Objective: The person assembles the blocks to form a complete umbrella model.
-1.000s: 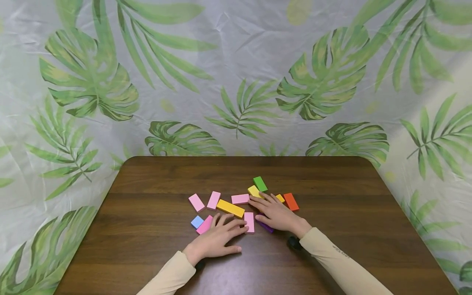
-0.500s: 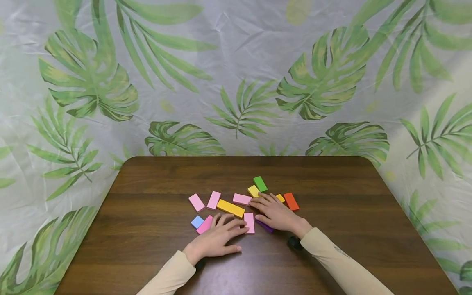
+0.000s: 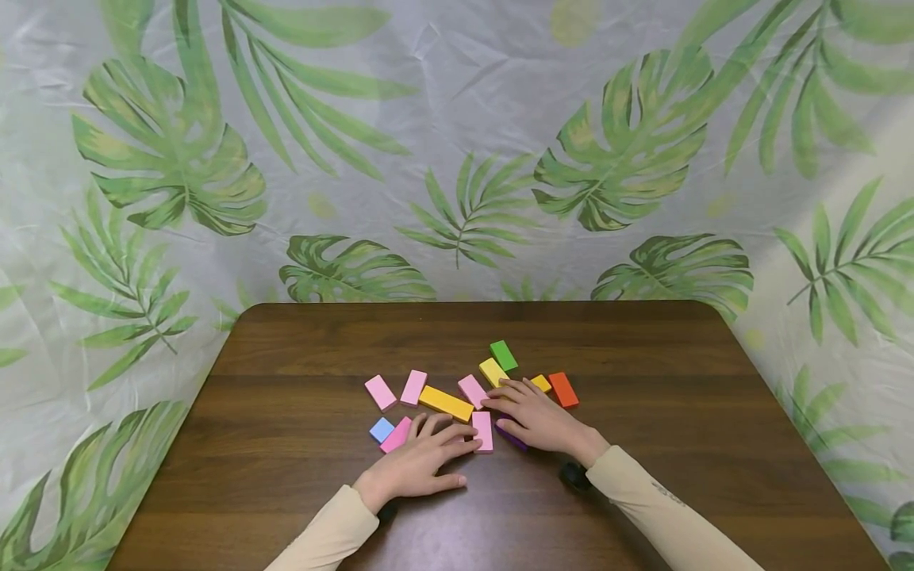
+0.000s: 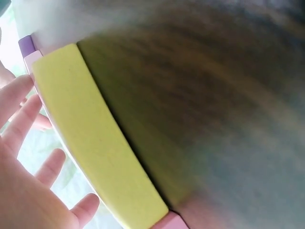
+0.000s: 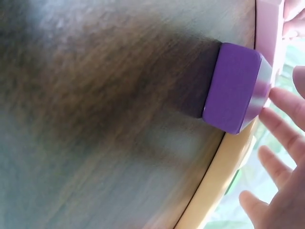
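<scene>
Two relaxed hands, your left hand [image 3: 421,463] and right hand [image 3: 540,414], grip nothing; the pink block [image 3: 470,391] between long yellow-orange block [image 3: 446,404] and right hand looks light, stiff, smooth, best pinched across its long sides.

Bare left hand [image 3: 417,466] beside long orange-yellow rectangular block [image 3: 446,402]; bare right hand [image 3: 539,414] beside pale-pink rectangular block [image 3: 470,389]. Brown wood-grain table [image 3: 286,460]; grey leaf-printed cloth [image 3: 471,95] behind.
</scene>
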`<state>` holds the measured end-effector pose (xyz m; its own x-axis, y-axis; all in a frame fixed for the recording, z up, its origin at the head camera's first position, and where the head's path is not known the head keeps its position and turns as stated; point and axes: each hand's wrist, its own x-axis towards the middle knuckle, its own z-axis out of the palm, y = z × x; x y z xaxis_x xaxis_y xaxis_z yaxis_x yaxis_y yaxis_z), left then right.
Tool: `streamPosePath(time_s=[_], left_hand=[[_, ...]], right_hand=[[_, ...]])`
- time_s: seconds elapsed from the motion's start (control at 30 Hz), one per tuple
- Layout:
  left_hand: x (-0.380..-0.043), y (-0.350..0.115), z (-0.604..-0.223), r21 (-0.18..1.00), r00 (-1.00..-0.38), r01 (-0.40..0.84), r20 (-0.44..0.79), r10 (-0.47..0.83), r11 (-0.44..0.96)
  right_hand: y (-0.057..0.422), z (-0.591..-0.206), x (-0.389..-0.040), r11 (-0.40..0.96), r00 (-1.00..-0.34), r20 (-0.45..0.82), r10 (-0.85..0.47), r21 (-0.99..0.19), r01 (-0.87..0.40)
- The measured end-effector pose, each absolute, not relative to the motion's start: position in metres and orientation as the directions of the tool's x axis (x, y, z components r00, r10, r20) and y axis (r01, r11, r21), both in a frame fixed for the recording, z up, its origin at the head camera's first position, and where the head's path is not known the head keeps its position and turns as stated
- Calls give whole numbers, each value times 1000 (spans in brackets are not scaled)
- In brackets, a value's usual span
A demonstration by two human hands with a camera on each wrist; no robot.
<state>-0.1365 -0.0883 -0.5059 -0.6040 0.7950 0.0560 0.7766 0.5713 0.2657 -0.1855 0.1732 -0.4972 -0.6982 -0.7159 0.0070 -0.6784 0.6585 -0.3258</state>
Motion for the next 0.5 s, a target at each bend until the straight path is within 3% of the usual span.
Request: streamPosePath(time_s=[0.5], left_hand=[[-137, -89, -507, 290, -618, 754, 11, 786, 589]], right_hand=[[176, -496, -187, 640, -683, 7, -731, -342, -688]])
